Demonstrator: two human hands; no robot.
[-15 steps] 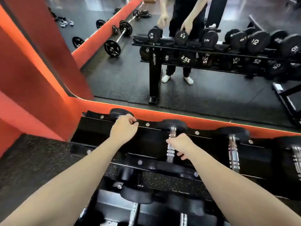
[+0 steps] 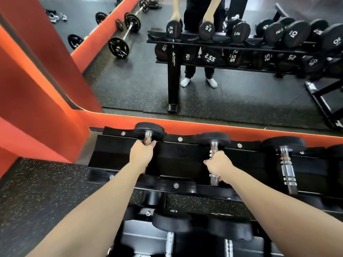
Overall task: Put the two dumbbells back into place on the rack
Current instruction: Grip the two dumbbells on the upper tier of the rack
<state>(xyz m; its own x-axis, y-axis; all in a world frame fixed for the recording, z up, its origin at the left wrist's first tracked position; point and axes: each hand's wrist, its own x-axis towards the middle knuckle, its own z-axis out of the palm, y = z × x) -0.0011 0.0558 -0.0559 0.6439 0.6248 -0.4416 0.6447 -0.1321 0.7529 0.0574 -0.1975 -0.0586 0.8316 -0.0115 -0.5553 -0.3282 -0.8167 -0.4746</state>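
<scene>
Two black dumbbells with chrome handles lie across the top tier of the black rack. My left hand is wrapped around the handle of the leftmost dumbbell; its near head is hidden under my wrist. My right hand grips the handle of the second dumbbell, whose far head rests in the back cradle. In the mirror ahead, both hands sit on dumbbells marked 2.5.
A third dumbbell lies to the right on the same tier. More dumbbells fill the lower tier near me. An orange wall stands on the left, a mirror straight ahead. Speckled rubber floor lies at left.
Both hands have closed around the dumbbell handles. My left hand was resting over the far head of the left dumbbell; now that head and a bit of handle show beyond it.
</scene>
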